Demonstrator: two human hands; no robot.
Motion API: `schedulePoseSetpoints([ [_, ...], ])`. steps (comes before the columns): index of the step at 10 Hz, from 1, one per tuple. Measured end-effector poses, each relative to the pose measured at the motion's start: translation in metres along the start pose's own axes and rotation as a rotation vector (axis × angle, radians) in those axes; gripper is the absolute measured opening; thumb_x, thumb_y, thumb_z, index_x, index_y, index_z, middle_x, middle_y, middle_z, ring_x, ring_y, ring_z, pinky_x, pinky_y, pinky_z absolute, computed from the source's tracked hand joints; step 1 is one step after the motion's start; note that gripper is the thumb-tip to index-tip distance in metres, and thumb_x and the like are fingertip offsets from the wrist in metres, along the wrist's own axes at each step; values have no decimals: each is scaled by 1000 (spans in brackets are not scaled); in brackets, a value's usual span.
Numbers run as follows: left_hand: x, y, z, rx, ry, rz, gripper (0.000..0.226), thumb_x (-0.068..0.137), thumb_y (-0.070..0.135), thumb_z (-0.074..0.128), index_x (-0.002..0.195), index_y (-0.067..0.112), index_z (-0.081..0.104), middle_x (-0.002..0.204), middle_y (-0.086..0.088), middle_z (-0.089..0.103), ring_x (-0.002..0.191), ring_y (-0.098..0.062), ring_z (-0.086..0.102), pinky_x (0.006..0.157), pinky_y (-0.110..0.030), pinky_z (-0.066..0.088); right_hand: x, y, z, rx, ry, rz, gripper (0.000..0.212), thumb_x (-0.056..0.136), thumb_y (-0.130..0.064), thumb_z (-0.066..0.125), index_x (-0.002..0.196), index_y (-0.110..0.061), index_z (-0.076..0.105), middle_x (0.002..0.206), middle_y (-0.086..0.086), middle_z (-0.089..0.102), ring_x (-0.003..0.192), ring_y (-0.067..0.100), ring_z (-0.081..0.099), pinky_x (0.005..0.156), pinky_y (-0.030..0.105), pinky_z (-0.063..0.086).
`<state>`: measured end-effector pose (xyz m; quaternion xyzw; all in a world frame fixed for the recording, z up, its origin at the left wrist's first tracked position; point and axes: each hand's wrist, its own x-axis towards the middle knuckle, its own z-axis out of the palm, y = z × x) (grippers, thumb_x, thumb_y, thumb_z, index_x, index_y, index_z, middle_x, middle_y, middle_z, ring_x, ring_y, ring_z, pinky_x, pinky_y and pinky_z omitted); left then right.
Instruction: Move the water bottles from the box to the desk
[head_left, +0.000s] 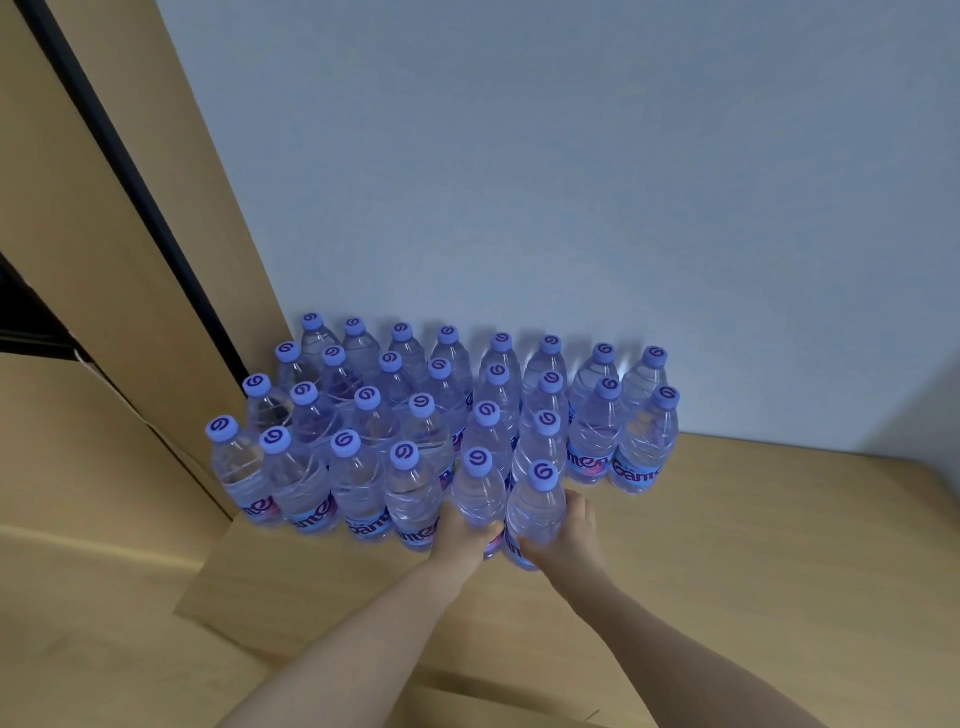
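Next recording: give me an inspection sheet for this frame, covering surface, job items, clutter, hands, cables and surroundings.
Surface: light wooden desk, bare toward the right.
Job's things: many upright water bottles with purple caps, in rows against the wall; columns get shorter toward the right.
Front pair: left front bottle and right front bottle stand side by side.
Clutter: nothing seen.
Hands: left hand grips the left front bottle low down; right hand grips the right front bottle.
Cables: nothing seen.
Surroundings: pale wall behind; brown cardboard at left and along the near edge.
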<state>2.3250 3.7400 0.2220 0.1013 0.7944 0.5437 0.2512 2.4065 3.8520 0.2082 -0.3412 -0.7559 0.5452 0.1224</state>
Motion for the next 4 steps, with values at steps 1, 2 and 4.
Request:
schedulePoseSetpoints([
  [1,-1,5,-5,74,-49,-17,10,86,6,64,95,9,60,94,-10,63,93,-22,58,79,-27,45,1,0,1,29,-36,13,42,66,-29,70,94,-15,42,97,3,41,82,19,35,70,28,39],
  [2,-3,9,-9,143,-96,-37,19,89,12,63,107,8,62,103,-11,63,102,-25,57,86,-32,44,3,1,1,13,-33,55,45,70,-27,71,105,-12,47,106,3,48,90,23,48,77,34,47],
  [4,-18,15,-24,250,-84,-158,13,93,26,57,89,17,49,79,3,51,71,-9,48,59,-22,38,2,1,-9,-75,-124,86,61,73,-21,73,123,-11,40,122,7,40,105,22,46,82,33,43],
])
